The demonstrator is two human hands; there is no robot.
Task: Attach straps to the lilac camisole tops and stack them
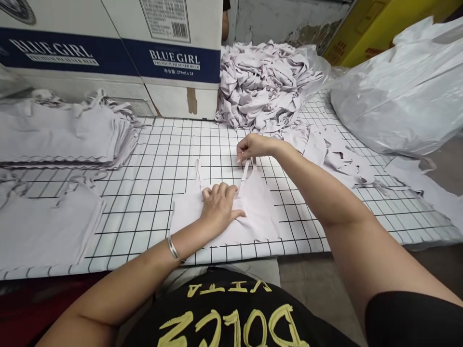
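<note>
A pale pink camisole top [258, 212] with thin straps lies spread on the checked tablecloth [144, 207]. My left hand [220, 205] rests on the upper middle of the fabric with its fingers spread. At the right shoulder strap [246, 169], my right hand [248, 148] is closed in a pinch just above the neckline. The strap runs up to its fingertips, pulled away from the cloth. The left strap [197, 169] stands up in a loop, untouched by either hand.
Stacks of matching tops [58, 130] lie at the left. Behind are a beer carton [184, 101] and a heap of pale garments [264, 86]. Loose pieces [329, 154] spread at the right, near a white plastic bag [401, 91]. The table's front edge runs close to my body.
</note>
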